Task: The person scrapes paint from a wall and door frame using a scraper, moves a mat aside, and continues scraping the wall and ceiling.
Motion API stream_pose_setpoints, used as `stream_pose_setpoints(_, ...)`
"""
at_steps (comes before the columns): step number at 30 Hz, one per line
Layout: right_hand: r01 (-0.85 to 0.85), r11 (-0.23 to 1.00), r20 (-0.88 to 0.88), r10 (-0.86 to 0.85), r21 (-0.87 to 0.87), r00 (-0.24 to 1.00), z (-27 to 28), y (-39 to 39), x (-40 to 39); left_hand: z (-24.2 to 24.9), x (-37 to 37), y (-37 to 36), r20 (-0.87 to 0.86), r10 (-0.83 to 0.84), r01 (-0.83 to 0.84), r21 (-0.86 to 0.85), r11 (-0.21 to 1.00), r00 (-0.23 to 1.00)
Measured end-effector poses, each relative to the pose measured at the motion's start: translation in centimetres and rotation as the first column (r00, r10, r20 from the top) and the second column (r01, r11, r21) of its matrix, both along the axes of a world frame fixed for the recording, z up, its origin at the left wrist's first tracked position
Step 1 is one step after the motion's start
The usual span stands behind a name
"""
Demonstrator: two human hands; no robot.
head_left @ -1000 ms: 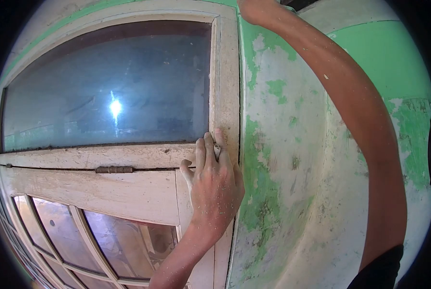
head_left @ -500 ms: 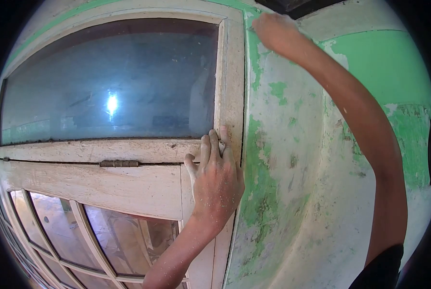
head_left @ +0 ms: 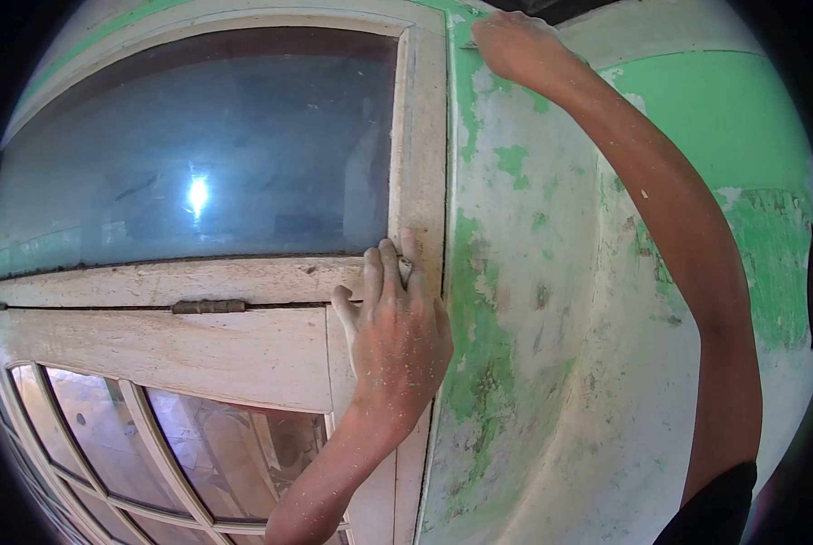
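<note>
My left hand [head_left: 393, 327] lies with fingers stretched against the white wooden frame [head_left: 413, 163], by the lower right corner of the dark window pane [head_left: 198, 163]. A small pale round thing [head_left: 405, 268] shows between two of its dusty fingers. High up, my right hand [head_left: 520, 47] is closed against the wall [head_left: 534, 272], close to the top of the frame. A thin flat edge [head_left: 469, 44] sticks out on its left side, like a blade; the rest is hidden in the fist. Green paint is patchy below it, with pale plaster showing.
Under the pane, a metal hinge [head_left: 208, 307] sits on the gap above a paned door panel [head_left: 234, 372]. Green paint [head_left: 715, 118] covers the wall at the upper right. A dark opening [head_left: 561, 9] lies at the top.
The view has shifted slightly, so the frame and wall sit a little further left. My right hand has moved slightly up the wall; my left hand keeps its place on the frame.
</note>
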State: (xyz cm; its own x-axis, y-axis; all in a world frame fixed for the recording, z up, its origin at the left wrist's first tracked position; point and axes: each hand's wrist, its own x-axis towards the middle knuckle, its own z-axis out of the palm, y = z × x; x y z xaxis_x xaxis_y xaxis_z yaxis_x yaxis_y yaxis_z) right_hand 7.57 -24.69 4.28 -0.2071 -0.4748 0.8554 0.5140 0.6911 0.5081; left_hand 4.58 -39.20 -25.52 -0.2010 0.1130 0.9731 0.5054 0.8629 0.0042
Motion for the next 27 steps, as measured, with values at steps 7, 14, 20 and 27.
stream_pose_setpoints(7, -0.131, 0.991, 0.047, 0.132, -0.023, 0.990, -4.6, 0.3, 0.4, -0.2, -0.6, 0.3, -0.058, 0.038, -0.037, 0.015, 0.999, 0.998)
stream_pose_setpoints(14, -0.134, 0.989, 0.047, 0.137, -0.058, 0.989, -4.8, -0.2, 0.0, -0.3, -0.8, 0.0, -0.066, 0.011, -0.010, 0.013, 1.000, 0.998)
stream_pose_setpoints(20, -0.189, 0.971, 0.054, 0.199, -0.146, 0.979, -2.0, -0.5, -0.1, -0.2, -0.6, -0.1, -0.041, 0.013, -0.013, 0.003, 1.000, 0.999)
stream_pose_setpoints(27, -0.155, 0.971, -0.001, 0.158, -0.184, 0.987, -0.3, -0.6, -0.8, -0.2, -0.5, 0.3, -0.033, 0.063, -0.063, 0.001, 0.998, 0.998)
